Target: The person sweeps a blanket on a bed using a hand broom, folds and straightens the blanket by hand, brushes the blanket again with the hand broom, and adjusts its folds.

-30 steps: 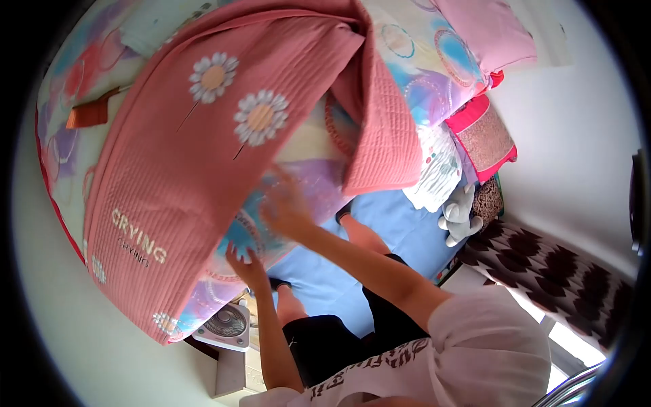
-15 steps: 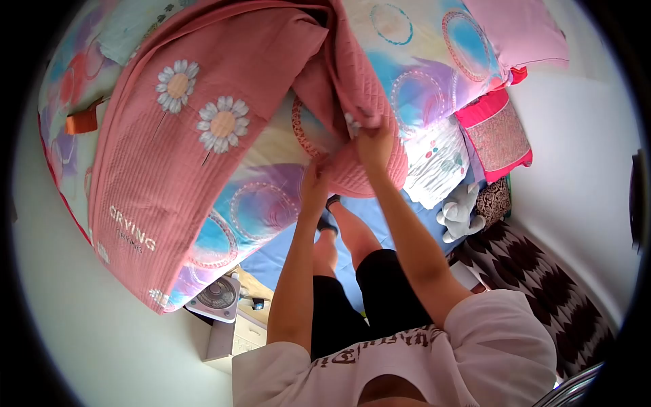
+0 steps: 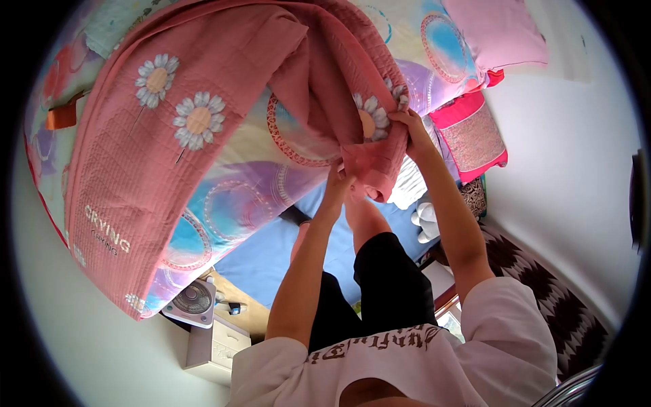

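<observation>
A pink quilted cover [image 3: 183, 129] with daisies and lettering lies bunched over a patterned bedspread [image 3: 237, 197]. My left hand [image 3: 340, 180] grips a turned-up edge of the cover near my knees. Further right, my right hand [image 3: 415, 129] has its fingers closed on the cover's right edge, beside a daisy. Between both hands the cloth is folded and raised, with its plain side partly showing. Part of the cover's far end runs out of the top of the view.
Pink pillow [image 3: 498, 34] at upper right, red-edged cushion [image 3: 471, 136] below it, and white plush toy [image 3: 426, 222] on the blue sheet [image 3: 254, 261]. A fan [image 3: 192, 302] and drawers [image 3: 220, 346] stand lower left. An orange-brown object [image 3: 62, 117] lies at the left.
My hands have come from the bedspread onto the cover's right part and taken hold of it. Its edge is now folded up, showing more daisies.
</observation>
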### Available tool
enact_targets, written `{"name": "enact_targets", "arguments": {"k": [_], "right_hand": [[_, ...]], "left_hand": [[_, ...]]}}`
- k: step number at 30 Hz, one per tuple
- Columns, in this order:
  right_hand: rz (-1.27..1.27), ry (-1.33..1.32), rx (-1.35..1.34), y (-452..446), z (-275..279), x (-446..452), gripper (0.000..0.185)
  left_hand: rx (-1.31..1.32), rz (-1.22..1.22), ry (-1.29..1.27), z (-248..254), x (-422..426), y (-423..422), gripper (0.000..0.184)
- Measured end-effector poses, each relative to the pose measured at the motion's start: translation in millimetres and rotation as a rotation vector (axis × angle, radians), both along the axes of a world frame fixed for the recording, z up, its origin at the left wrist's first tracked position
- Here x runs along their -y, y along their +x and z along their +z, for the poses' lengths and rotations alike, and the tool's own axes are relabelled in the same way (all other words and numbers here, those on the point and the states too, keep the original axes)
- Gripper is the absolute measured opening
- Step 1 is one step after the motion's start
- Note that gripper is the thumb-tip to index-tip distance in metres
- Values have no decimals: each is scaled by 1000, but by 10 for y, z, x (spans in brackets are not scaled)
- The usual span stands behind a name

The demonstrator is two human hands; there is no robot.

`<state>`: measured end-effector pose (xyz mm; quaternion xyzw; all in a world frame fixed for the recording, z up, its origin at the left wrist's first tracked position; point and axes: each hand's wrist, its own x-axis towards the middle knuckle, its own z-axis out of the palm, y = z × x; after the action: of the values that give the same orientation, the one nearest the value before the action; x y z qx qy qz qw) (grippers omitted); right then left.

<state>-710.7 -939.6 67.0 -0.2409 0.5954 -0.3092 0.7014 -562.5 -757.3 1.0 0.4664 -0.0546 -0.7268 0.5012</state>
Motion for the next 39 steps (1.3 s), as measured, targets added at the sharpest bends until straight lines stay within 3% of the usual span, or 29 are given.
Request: {"name": "enact_targets", "arguments": {"k": [1, 4, 6, 10, 11, 12, 14, 15, 19, 20, 22, 23, 25, 26, 28, 29, 30, 31, 33, 36, 38, 39], "right_hand": [[2, -4, 0, -81, 18, 56, 43], [116, 49, -94, -337, 180, 367, 45], [227, 26, -160, -534, 323, 685, 46], [402, -20, -281, -949, 597, 1578, 47], [450, -32, -307, -1037, 702, 1865, 48], [493, -43, -333, -1059, 834, 2147, 48], [595, -99, -448, -1113, 1009, 2823, 51], [631, -120, -422, -1164, 1022, 3187, 51], [852, -210, -433, -1128, 865, 4609, 53], [920, -289, -546, -1071, 753, 4929, 53], [1046, -580, -839, -808, 600, 5420, 54], [988, -633, -810, -796, 291, 5759, 58], [1001, -1001, -915, -626, 42, 5909, 64], [1002, -990, -927, -544, 33, 5820, 64], [1199, -1463, -759, -484, 150, 5633, 53], [1205, -1448, -781, -712, 35, 5676, 53], [1068, -1338, -1023, -1029, -196, 5735, 60], [919, -1223, -1246, -1314, -374, 5792, 67], [739, -1203, -1242, -1803, -396, 5567, 71], [812, -1028, -1232, -2466, -717, 5401, 76], [1020, -1229, -1258, -2620, -771, 5215, 81], [925, -1206, -1312, -2435, -624, 5027, 76]], "left_hand": [[152, -78, -197, -228, -29, -187, 62], [-172, -417, -46, -161, 398, -673, 56], [-152, -158, -384, 278, 508, -911, 78], [-33, -209, -628, 874, 1114, -1322, 90], [532, -220, -790, 944, 1302, -1348, 83], [247, -359, -565, 976, 1440, -1376, 73], [340, -74, -454, 756, 1697, -1363, 61], [442, 56, -194, 445, 1672, -1348, 53], [824, 690, 124, -202, 1708, -290, 32], [792, 751, 432, -189, 1757, -25, 40], [793, 762, 592, -438, 1747, 348, 53], [797, 767, 595, -473, 1769, 448, 53], [256, 842, 399, -485, 1845, 568, 60], [221, 810, 280, -506, 1877, 617, 72], [-30, 914, 163, -692, 1868, 896, 87], [-193, 1007, 117, -745, 1841, 1052, 93], [-360, 1100, 70, -750, 1850, 1191, 99], [-351, 1124, 13, -723, 1848, 1289, 101], [-298, 1196, -59, -527, 1988, 1379, 103], [-232, 1226, -113, -357, 2042, 1404, 88], [-291, 1105, -299, -295, 1967, 1325, 76], [-361, 1159, -330, -279, 1920, 1258, 71]]}}
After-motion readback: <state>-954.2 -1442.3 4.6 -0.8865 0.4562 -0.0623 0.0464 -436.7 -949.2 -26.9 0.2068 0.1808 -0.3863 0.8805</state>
